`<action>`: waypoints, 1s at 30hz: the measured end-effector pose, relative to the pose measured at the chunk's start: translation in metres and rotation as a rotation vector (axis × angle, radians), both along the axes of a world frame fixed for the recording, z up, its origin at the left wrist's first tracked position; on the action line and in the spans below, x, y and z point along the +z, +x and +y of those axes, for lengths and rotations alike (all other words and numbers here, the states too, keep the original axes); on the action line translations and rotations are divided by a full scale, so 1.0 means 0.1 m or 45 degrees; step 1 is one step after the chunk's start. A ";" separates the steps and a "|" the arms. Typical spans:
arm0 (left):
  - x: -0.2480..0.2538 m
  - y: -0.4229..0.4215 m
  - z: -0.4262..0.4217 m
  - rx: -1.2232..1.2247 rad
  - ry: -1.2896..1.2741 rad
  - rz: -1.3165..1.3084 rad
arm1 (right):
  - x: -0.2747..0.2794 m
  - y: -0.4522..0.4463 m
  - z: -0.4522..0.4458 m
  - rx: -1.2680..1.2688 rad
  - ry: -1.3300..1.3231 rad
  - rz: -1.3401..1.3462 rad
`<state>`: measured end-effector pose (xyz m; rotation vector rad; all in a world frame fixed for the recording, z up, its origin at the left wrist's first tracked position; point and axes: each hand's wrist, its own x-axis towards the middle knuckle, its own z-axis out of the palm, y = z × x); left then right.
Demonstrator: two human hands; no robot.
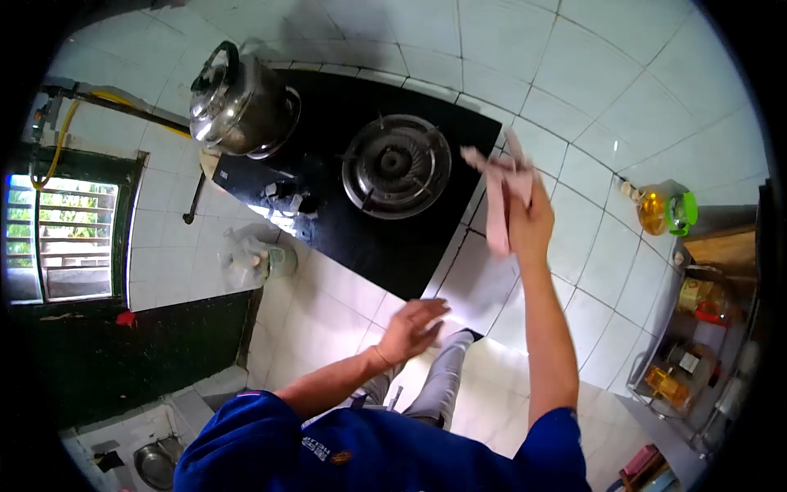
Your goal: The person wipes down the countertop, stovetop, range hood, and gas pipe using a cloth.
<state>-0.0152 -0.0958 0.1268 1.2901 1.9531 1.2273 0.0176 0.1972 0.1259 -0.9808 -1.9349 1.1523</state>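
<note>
My right hand (531, 221) is closed around a crumpled pink cloth (498, 205), held up over the white tiled counter just right of the black gas stove (328, 234). Loose ends of the cloth stick out past my fingers and look slightly blurred. My left hand (410, 332) hangs with nothing in it near the stove's front corner, fingers stretched out and a thin band at the wrist. A round burner (396, 164) with a metal pan support sits bare on the stove's right side. On the left burner stands a shiny metal pot (238, 107) with its lid on.
Stove knobs (287, 199) are at the front. A bottle of yellow liquid (653, 211) with a green-capped container (680, 213) stands by the right wall. Beyond is a rack (656, 373) of jars. A plastic-covered container (279, 261) and a yellow hose (61, 131) are to the left.
</note>
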 end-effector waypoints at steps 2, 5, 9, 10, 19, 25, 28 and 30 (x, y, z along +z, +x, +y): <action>0.04 -0.28 -0.18 0.191 -0.048 0.028 | 0.12 -0.46 0.09 0.025 0.255 -0.090; 0.10 -0.70 -0.29 0.351 -0.155 0.217 | -0.14 -0.69 -0.18 0.230 0.231 -0.259; 0.08 -0.92 -0.41 0.362 -0.154 0.173 | -0.49 -0.31 -0.97 0.280 0.335 -0.358; 0.06 -0.93 -0.42 0.329 -0.131 0.181 | -0.43 -0.18 -1.18 0.337 0.306 -0.405; 0.24 -0.82 -0.70 0.590 -0.024 -0.361 | 0.18 0.01 -2.14 0.508 0.456 -0.347; 0.16 -1.20 -0.80 0.520 0.016 -0.051 | -0.08 -0.71 -2.34 0.737 0.594 -0.599; 0.09 -1.24 -0.84 0.396 -0.045 0.062 | -0.12 -0.76 -2.39 0.827 0.535 -0.542; 0.05 -1.22 -0.82 0.310 -0.068 0.124 | -0.14 -0.74 -2.34 0.855 0.531 -0.509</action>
